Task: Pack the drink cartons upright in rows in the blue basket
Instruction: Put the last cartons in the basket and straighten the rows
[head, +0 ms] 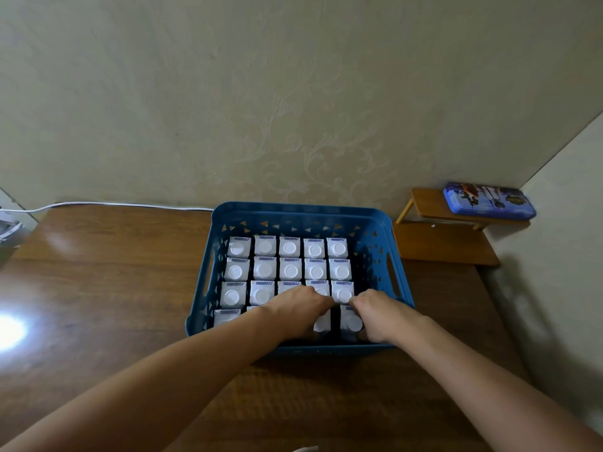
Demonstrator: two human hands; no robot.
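The blue basket [300,213] stands on the brown wooden table, close to the wall. Inside it, white drink cartons [289,271] with round white caps stand upright in several rows. My left hand [298,313] reaches into the nearest row, its fingers curled down over a carton [322,322] near the middle. My right hand [380,316] is curled on the carton [351,321] at the right end of that row. Both hands hide parts of the front rows. A narrow dark gap separates those two cartons.
A small wooden stand [437,203] with a blue printed tin case [488,200] on it sits at the back right corner. A white cable [107,204] runs along the table's far edge. Bright glare [9,331] lies on the table at the left.
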